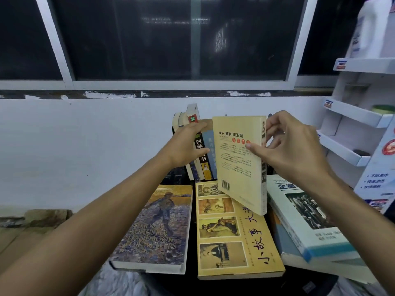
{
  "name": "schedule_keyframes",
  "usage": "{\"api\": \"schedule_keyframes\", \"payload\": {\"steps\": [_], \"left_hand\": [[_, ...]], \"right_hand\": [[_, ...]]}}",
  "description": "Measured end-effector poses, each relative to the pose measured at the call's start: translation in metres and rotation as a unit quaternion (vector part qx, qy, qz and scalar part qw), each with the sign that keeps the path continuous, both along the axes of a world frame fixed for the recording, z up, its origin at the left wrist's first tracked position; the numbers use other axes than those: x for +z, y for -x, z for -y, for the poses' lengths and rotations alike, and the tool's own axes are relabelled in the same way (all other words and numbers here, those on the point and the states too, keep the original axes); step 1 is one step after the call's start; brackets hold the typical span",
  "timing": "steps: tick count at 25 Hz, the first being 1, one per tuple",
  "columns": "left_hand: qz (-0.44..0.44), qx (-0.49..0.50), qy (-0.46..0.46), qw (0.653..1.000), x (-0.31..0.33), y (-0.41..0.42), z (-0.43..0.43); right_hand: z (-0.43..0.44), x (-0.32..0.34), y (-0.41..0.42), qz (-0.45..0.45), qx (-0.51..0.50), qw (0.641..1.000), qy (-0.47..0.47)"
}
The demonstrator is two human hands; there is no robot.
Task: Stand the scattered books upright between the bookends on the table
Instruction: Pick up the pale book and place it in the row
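A dark window (pixel 171 39) fills the top of the view above a pale wall (pixel 85 135), and a white display shelf (pixel 352 116) stands at the right edge. Below them is a dark table (pixel 213 287) covered with books.

Three lie flat at the front. A handbook for writers (pixel 156 229) with a painted cover is on the left. A yellow picture book (pixel 256 242) is in the middle. A white and teal book (pixel 305 214) on the right is stacked on others.

Behind them, at the back of the table, a row of standing books (pixel 205 165) leans to the left.

The person's hands are apart. The right hand (pixel 288 146) pinches a pale yellow book (pixel 237 163) near its spine, thumb on the back cover (the barcode faces the camera) and fingers behind. It holds the book upright, a little tilted, just right of the standing row. The book's lower edge is over the yellow picture book, though whether it touches cannot be told.

The left hand (pixel 186 146) lies against the left side of the row with fingers stretched out and thumb across a spine.
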State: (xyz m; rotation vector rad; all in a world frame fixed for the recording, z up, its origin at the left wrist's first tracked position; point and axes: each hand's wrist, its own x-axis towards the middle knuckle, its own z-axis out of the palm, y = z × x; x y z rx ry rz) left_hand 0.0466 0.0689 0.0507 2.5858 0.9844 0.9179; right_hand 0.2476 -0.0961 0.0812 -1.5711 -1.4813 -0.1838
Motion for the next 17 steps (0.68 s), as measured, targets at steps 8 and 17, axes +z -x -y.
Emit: {"api": "schedule_keyframes", "payload": {"steps": [8,17], "left_hand": [[-0.046,0.012,0.001,0.999,0.004,-0.038,-0.009],[-0.099,0.075,0.03,0.992,-0.005,-0.046,-0.014]], "right_hand": [[-0.024,0.006,-0.004,0.033,-0.017,0.999,-0.003],[-0.059,0.01,0.003,0.074,-0.029,0.997,0.009]]}}
